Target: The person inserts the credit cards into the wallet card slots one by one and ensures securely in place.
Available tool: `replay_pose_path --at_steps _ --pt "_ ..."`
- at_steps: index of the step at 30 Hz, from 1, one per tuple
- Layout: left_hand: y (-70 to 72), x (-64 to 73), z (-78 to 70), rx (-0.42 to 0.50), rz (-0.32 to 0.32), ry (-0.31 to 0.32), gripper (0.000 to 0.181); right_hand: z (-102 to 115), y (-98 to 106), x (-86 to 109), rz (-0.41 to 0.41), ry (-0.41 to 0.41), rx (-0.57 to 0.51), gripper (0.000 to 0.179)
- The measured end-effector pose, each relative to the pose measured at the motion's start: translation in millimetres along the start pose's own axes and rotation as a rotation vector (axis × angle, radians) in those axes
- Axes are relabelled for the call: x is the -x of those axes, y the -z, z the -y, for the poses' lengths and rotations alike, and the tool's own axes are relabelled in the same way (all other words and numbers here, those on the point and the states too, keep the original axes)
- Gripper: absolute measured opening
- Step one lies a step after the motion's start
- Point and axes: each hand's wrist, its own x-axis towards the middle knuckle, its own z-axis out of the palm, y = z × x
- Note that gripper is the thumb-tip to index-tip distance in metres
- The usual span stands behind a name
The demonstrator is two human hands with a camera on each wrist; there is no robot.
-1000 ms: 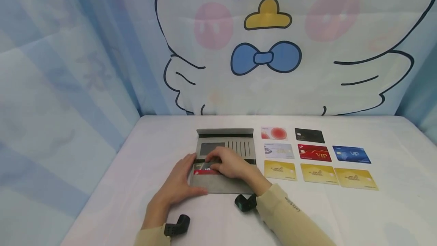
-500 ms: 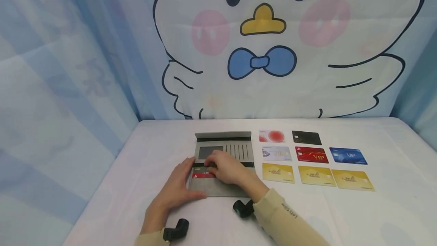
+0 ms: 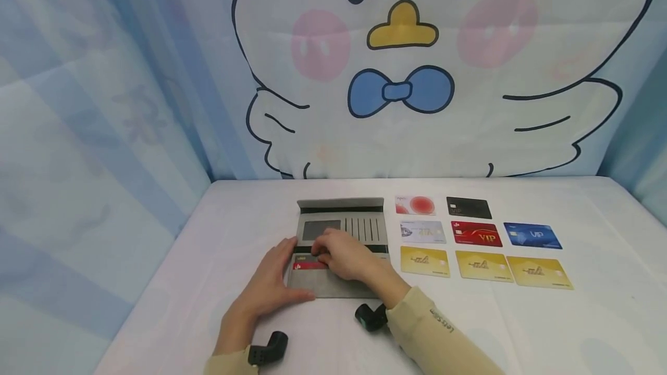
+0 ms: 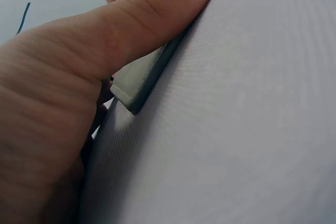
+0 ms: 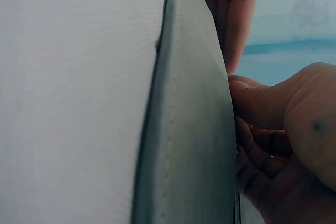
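Note:
A grey wallet (image 3: 344, 289) lies unfolded on the table, with a dark window pocket and a row of narrow slots in its far half. My left hand (image 3: 268, 282) holds its near left corner, thumb along the front edge and fingers along the left side. The thumb of that left hand (image 4: 131, 30) touches the wallet's edge (image 4: 137, 80) in the left wrist view. With curled fingers, my right hand (image 3: 346, 256) pinches at a dark and red card (image 3: 308, 265) in the near half's pocket. In the right wrist view, the wallet (image 5: 202, 108) partly hides the right fingertips.
Right of the wallet lie a pink-and-white card (image 3: 415, 205), a black card (image 3: 469, 208), a silver card (image 3: 423, 232), a red card (image 3: 476, 234) and a blue card (image 3: 532, 235). Nearer are three gold cards (image 3: 424, 261). A printed curtain (image 3: 323, 149) hangs behind the table.
The right hand has shifted slightly left over the dark and red card, covering more of its lettering. The left hand keeps its place at the wallet's corner; the head view has tilted a little.

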Motion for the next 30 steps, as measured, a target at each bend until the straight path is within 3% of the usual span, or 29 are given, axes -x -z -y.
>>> replay_pose_path --at_steps 10,18,30 --pt "-0.8 0.2 -1.1 -0.003 0.001 0.035 0.115 -0.7 -1.2 -0.8 0.033 0.0 -0.009 0.014" --pt "-0.9 -0.3 -0.4 -0.014 0.003 0.023 0.115 -2.6 -5.5 -0.4 0.042 0.042 0.003 0.023" --pt "-0.3 0.4 -2.5 0.006 0.002 0.025 0.113 -1.0 -9.1 -0.2 0.05 0.018 0.011 0.028"
